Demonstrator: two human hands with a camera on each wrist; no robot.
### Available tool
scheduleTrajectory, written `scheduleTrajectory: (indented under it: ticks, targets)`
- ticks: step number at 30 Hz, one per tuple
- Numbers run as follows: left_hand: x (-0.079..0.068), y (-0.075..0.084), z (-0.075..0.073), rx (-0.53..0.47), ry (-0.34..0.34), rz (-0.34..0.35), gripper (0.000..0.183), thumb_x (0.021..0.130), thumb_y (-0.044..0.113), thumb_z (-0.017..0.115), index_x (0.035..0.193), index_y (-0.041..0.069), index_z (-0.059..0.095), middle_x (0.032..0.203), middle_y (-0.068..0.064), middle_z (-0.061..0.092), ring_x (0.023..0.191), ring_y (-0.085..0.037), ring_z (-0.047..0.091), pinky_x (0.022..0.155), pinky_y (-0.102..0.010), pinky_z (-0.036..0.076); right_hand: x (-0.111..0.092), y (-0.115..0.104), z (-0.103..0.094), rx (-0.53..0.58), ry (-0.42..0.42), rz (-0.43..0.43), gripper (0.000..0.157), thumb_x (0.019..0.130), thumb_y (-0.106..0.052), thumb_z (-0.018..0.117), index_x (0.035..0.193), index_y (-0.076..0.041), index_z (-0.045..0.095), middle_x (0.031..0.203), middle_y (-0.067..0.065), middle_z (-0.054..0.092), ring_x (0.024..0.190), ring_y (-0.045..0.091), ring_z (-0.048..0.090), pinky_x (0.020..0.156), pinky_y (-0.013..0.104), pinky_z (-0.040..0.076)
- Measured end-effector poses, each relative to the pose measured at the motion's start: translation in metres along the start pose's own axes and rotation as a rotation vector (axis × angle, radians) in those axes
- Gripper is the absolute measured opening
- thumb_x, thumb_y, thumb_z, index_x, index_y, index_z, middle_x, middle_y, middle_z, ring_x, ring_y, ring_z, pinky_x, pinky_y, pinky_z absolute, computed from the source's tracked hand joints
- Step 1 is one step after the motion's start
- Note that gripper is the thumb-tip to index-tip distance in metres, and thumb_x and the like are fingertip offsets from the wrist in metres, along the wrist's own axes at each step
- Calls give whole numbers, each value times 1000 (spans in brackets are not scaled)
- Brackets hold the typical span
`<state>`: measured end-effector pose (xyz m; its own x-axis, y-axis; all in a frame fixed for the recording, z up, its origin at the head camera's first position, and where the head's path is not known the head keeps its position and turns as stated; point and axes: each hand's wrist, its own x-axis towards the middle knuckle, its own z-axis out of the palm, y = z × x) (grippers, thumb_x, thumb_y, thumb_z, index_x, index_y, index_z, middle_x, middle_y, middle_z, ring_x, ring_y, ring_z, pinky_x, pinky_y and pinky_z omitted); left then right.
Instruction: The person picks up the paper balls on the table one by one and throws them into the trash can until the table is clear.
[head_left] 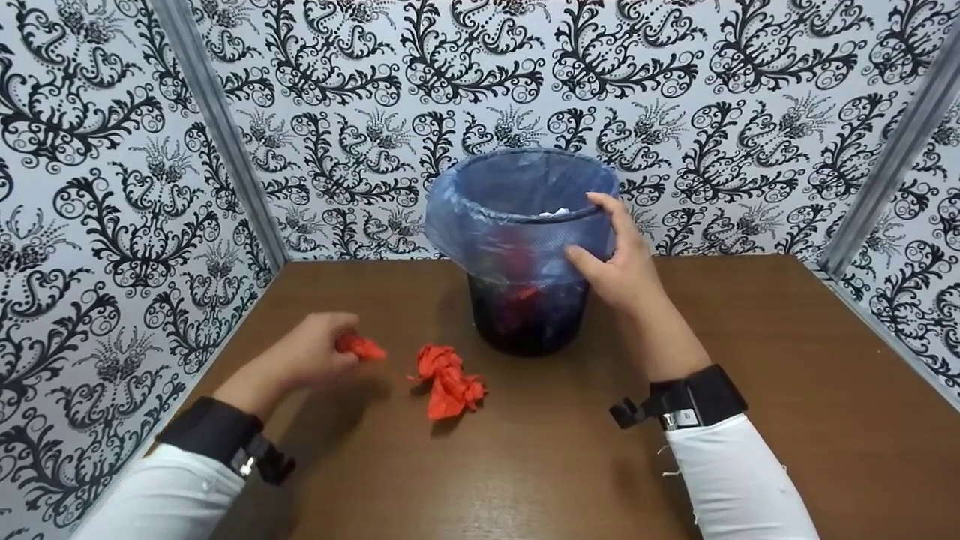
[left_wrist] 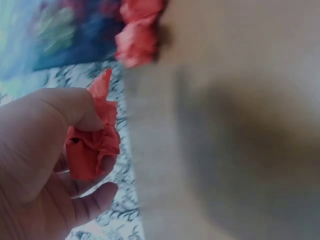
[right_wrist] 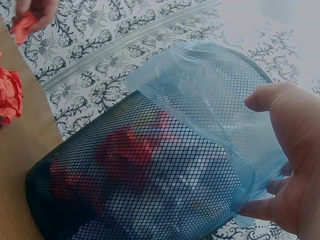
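Note:
My left hand [head_left: 319, 349] pinches a crumpled piece of red paper [left_wrist: 92, 145] between thumb and fingers, above the left part of the table. A second, larger ball of crumpled red paper [head_left: 448, 381] lies on the table to its right. Behind that stands a dark mesh waste bin [head_left: 525, 319], lined with a translucent blue plastic bag [head_left: 517, 244] folded over its rim. My right hand [head_left: 626, 262] holds the bin at its right side, thumb on the bag's outside and fingers round the edge. Through the mesh, red crumpled paper [right_wrist: 125, 152] and pale crumpled material show inside.
The brown wooden table [head_left: 525, 457] carries the bin and the loose paper. Patterned black-and-white panels [head_left: 345, 112] close off the back and both sides, with grey metal strips [head_left: 217, 120] at the corners.

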<state>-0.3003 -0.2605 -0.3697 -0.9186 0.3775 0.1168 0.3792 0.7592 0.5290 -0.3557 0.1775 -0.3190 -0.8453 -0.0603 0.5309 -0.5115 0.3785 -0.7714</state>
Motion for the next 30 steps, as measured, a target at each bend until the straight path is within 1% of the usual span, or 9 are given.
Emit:
scheduleTrajectory:
  ticks: [3, 7, 9, 12, 19, 22, 25, 27, 30]
  targets:
    - [8, 7, -16, -15, 25, -59, 13, 85, 1, 67, 89, 11, 59, 101, 0, 78, 81, -17, 69, 63, -29, 56, 0, 2, 0, -10, 13, -24, 73, 87, -24, 78, 150, -33, 43, 153, 9, 47, 131, 32, 50, 112, 60, 40]
    - [18, 24, -35, 14, 63, -83, 9, 89, 12, 68, 94, 15, 61, 101, 6, 76, 70, -20, 61, 57, -31, 54, 0, 4, 0, -33, 26, -41, 73, 86, -25, 79, 150, -33, 44, 156, 8, 45, 135, 31, 47, 115, 61, 36]
    - [25, 35, -44, 13, 80, -68, 7, 91, 15, 67, 95, 15, 61, 101, 8, 76, 70, -21, 61, 56, -31, 54, -1, 4, 0, -34, 22, -33, 72, 86, -26, 79, 149, -34, 44, 156, 8, 45, 134, 32, 48, 115, 62, 37]
    - [36, 53, -57, 6, 134, -41, 6, 91, 15, 65, 94, 15, 61, 99, 9, 75, 70, -23, 61, 55, -32, 54, -1, 3, 0, -30, 16, -25, 73, 86, -27, 79, 150, -35, 43, 156, 8, 45, 134, 33, 48, 114, 63, 37]
    - [67, 94, -83, 11, 291, 47, 6, 88, 12, 63, 92, 14, 59, 92, 0, 71, 72, -23, 61, 55, -32, 52, 0, 0, 1, -15, 16, -27, 73, 86, -27, 79, 150, -35, 43, 155, 8, 45, 134, 33, 49, 113, 63, 39]
    - [81, 111, -89, 7, 348, 65, 7, 89, 14, 64, 92, 14, 58, 91, -2, 65, 73, -21, 59, 57, -31, 53, 1, 0, 2, -6, 15, -17, 74, 86, -26, 80, 150, -35, 43, 155, 9, 45, 134, 33, 48, 113, 63, 39]
    - [95, 126, -88, -2, 389, 93, 9, 89, 14, 66, 95, 15, 59, 92, -3, 60, 78, -19, 58, 63, -30, 54, 1, 0, 2, -2, 11, 6, 75, 85, -26, 80, 150, -35, 43, 156, 8, 44, 135, 34, 48, 112, 63, 39]
    - [102, 135, -85, -20, 409, 106, 12, 89, 14, 66, 98, 16, 60, 93, -3, 58, 81, -18, 57, 67, -29, 55, 0, 0, 2, -3, 12, 16, 76, 85, -26, 80, 150, -35, 42, 156, 7, 44, 136, 34, 47, 112, 64, 40]
    - [113, 148, -80, -56, 440, 129, 23, 89, 11, 67, 111, 15, 61, 96, -3, 57, 81, -18, 57, 69, -29, 55, 0, 1, 2, -9, 19, 17, 76, 84, -26, 80, 150, -34, 43, 156, 5, 44, 135, 33, 47, 112, 64, 39]
